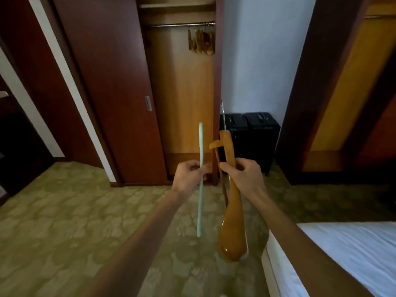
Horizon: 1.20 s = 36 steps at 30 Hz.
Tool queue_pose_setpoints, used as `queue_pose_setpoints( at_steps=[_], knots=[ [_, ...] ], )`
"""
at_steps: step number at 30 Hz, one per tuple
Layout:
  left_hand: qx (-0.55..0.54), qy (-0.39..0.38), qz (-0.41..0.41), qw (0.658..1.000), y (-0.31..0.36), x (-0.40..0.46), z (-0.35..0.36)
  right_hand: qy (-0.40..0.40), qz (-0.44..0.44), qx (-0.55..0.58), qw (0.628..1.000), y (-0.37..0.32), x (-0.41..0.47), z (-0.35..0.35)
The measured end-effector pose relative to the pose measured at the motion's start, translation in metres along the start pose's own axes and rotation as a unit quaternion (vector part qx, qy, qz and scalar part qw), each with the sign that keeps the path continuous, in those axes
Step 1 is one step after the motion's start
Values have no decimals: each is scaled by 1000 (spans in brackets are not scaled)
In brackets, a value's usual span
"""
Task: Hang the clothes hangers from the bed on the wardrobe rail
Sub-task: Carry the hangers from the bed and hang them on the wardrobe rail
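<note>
A pale blue hanger (200, 179) is held edge-on in the closed grip of the left hand (188, 176); two wooden hangers (232, 211), it seems, are clasped in the right hand (242, 176), well short of the wardrobe rail (182, 24). The bunched pair could be tangled or dropped when hooked beside the cluster of hung hangers (201, 42), too blurred to be counted.

A pale mint-green hanger (200, 179) and glossy honey-brown wooden hangers (232, 211) stand out against an olive-and-beige floral carpet (75, 211), a reddish-brown wardrobe door (111, 82), its lighter amber wood interior (182, 93), a black suitcase (252, 133), a pale bluish-white wall (257, 61) and a white bed sheet (353, 249).
</note>
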<state>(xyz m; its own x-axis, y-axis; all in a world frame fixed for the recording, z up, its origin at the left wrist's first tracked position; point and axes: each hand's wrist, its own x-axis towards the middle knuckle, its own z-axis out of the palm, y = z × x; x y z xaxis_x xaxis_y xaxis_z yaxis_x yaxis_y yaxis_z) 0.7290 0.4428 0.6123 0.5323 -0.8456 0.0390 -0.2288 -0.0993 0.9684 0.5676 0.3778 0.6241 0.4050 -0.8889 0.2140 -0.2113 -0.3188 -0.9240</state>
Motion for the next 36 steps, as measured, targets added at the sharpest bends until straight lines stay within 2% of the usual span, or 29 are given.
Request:
queue_pose_setpoints(
  at_steps=[6,12,21,31,36],
  knots=[
    [0,15,16,1000,-13,167,-37,-14,-14,11,1000,18,164,69],
    [6,49,34,998,4,326,-87,-42,-26,48,998,-4,332,136],
    [8,72,46,996,-6,537,-161,-81,-16,22,996,-8,524,231],
    [-10,56,76,995,-18,808,-228,-15,-27,-4,1000,-19,762,347],
    [-9,0,88,996,-1,923,-243,47,-15,-17,999,-23,852,375]
  ],
)
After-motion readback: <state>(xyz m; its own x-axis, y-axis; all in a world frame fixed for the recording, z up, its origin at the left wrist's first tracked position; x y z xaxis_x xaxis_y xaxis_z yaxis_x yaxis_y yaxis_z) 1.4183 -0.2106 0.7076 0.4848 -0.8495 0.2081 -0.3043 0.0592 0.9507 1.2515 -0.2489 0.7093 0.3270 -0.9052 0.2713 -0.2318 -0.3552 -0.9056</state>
